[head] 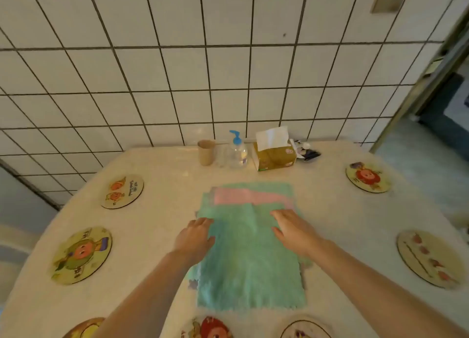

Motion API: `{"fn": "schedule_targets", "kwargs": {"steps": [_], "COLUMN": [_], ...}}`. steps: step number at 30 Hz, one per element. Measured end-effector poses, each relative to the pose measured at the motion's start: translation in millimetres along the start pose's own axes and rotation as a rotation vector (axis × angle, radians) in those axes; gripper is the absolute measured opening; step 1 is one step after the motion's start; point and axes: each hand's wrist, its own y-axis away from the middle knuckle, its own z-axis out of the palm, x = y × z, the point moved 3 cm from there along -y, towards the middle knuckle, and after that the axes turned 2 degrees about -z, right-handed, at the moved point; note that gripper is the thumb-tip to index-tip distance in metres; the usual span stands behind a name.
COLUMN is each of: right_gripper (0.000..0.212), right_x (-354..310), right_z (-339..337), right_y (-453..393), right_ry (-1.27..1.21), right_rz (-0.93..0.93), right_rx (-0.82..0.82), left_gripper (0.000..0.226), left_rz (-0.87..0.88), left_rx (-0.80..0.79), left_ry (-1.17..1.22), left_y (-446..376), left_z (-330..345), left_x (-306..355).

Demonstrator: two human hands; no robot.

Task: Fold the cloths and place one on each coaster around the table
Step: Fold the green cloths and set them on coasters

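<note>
Green cloth (pixel 250 259): soft, light, limp; take it by its corners.
Left hand (pixel 195 238): fingers spread flat at its edge.
Right hand (pixel 294 232): fingers flat, gripping nothing.

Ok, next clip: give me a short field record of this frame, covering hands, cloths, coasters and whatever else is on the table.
left hand: flat on the left edge of the green cloth
right hand: flat on the green cloth's upper right
cloth stack: green on top, pink cloth showing beneath at the far end
coasters: seven visible, all bare, e.g. far-left coaster
far edge: paper cup, pump bottle, tissue box
progress: no cloth placed yet
</note>
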Motion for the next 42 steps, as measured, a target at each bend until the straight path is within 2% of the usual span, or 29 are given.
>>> {"fn": "schedule_targets", "kwargs": {"steps": [5, 11, 14, 18, 22, 24, 26, 29, 31, 33, 36, 38, 42], "right_gripper": [0.048, 0.049, 0.039, 0.03, 0.035, 0.041, 0.043, 0.012, 0.024, 0.012, 0.014, 0.008, 0.007], "right_x": [41.4, 60.4, 66.2, 72.3, 76.5, 79.2, 75.4, 55.6, 32.8, 5.2, -47.3, -82.9, -155.8], "right_z": [11.3, 34.6, 41.4, 41.1, 32.7, 24.1, 11.5, -10.6, -26.5, -38.7, -57.8, -71.6, -92.8], "right_y": [-77.7, -126.8, -133.3, -138.4, -132.0, -127.7, -123.1, -114.1, -109.7, -106.5, -102.0, -97.3, -73.4], "right_ry": [-0.02, 0.037, 0.055, -0.031, -0.171, -0.283, -0.389, -0.524, -0.559, -0.571, -0.545, -0.537, -0.495], "right_rz": [-0.036, -0.091, -0.111, -0.086, -0.053, -0.02, 0.007, 0.003, -0.039, -0.079, -0.157, -0.19, -0.252], "right_rx": [-0.129, -0.219, -0.239, -0.297, -0.393, -0.396, -0.356, -0.28, -0.215, -0.134, 0.029, 0.154, 0.389], "left_gripper": [0.064, 0.067, 0.059, 0.053, 0.023, 0.017, 0.007, 0.029, 0.031, 0.025, 0.021, 0.01, 0.007], "left_rz": [-0.046, -0.03, -0.016, -0.049, -0.053, -0.052, -0.063, -0.062, -0.079, -0.104, -0.105, -0.143, -0.136], "left_rx": [-0.097, -0.124, -0.141, -0.186, -0.241, -0.237, -0.195, -0.162, -0.164, -0.123, 0.002, 0.12, 0.382], "left_ry": [-0.042, -0.096, -0.108, 0.03, 0.083, 0.13, 0.25, 0.416, 0.464, 0.471, 0.465, 0.45, 0.266], "left_y": [-81.8, -130.7, -139.5, -144.5, -136.4, -128.5, -117.8, -95.7, -75.9, -55.4, -23.6, -2.8, 49.0], "left_z": [20.0, 32.9, 34.9, 32.5, 21.1, 10.1, -3.5, -30.3, -48.0, -67.6, -99.8, -120.5, -162.2], "left_x": [12.8, 18.2, 11.8, -3.6, -23.3, -33.0, -44.8, -61.9, -76.9, -96.3, -126.6, -148.6, -194.0]}}
